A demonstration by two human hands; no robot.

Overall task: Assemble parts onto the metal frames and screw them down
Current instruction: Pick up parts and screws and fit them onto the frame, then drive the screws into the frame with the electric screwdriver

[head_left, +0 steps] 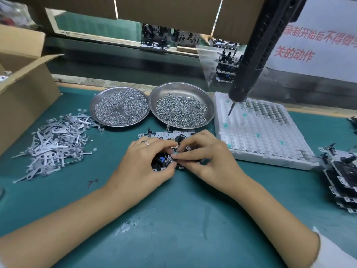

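Metal frame (166,134), mid-desk: small part being fitted, not yet screwed.

Left hand (143,161) and right hand (204,157) meet over the frame's near edge; each grip pinches a small part, too small to identify, at the blue piece (161,160). Supplies: two screw dishes (181,89) behind the frame, lever parts pile (56,144) left, white tray (257,136) right, finished frames stack (342,180) far right. Electric screwdriver (251,60) hangs untouched. Judged next: seat the part, take a screw, bring the driver down.
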